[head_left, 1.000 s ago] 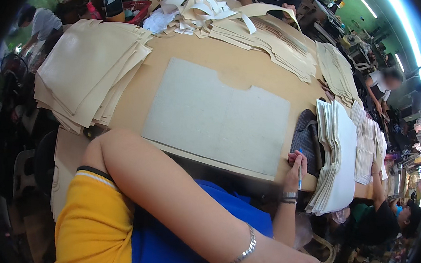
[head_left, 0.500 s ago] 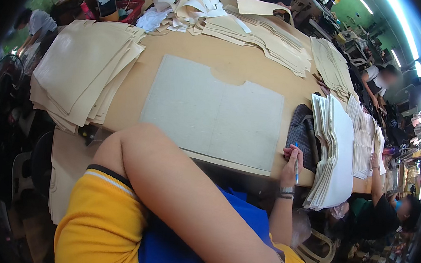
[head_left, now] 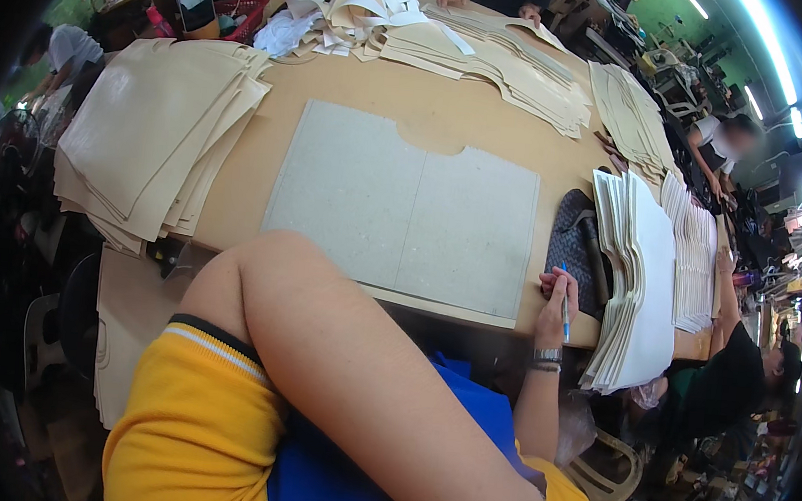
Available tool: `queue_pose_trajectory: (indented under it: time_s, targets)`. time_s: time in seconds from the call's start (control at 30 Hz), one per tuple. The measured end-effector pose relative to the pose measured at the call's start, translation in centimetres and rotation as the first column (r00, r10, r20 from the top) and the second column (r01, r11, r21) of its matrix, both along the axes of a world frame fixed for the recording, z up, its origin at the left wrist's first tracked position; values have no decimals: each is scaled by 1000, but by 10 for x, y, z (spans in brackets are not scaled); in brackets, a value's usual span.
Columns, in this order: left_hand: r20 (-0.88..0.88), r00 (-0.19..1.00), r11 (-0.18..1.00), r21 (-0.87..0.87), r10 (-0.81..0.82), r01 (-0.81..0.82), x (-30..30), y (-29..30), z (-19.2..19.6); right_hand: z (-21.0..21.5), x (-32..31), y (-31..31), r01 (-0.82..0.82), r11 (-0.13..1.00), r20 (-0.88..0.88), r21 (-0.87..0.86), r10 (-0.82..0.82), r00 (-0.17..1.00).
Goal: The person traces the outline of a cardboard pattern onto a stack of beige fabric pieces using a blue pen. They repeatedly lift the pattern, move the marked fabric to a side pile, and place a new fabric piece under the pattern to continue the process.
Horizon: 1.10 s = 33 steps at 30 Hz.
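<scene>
- The right hand [head_left: 558, 296] rests at the near edge of the table [head_left: 431, 112], fingers curled closed around a blue pen [head_left: 565, 312] that points down toward the person.
- Just left of this hand lies a grey cardboard sheet [head_left: 404, 208]; its near edge runs along the table edge, and bare table shows beyond it.
- Just right of the hand are a dark patterned pouch [head_left: 572, 250] and a stack of white sheets [head_left: 639, 279], leaving little free room there.
- The left hand is out of view at the bottom; only its bent arm shows.
- Compared with 1 second ago, the right hand has stayed at the same spot and the left arm has lifted higher.
- A red basket [head_left: 245, 14] stands far beyond the hand, contents unclear.
</scene>
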<state>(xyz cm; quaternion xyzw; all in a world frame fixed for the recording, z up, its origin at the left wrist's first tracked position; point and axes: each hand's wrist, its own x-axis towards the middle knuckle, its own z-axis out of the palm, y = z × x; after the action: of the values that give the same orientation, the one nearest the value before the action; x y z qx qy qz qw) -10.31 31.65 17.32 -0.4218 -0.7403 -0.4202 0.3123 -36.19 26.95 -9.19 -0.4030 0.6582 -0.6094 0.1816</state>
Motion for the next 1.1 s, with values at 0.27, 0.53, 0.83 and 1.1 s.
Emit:
queue_pose_trajectory:
  time_s: [0.27,0.53,0.83,1.1]
  targets:
    - [4,1000,1000,-1,-4,4,0,-1,1,-2,-2,-1,-4,1000,8,2,4,1000]
    - [12,1000,1000,-2,-15,15,1,1,2,-1,-2,0,-2,1000,-7,1,2,1000]
    - [17,1000,1000,2,-24,24,2,2,2,-4,-3,-1,1,1000,13,-9,-1,1000]
    - [-2,999,999,16,-45,45,1,3,4,-5,-5,-1,-2,1000,2,3,2,1000]
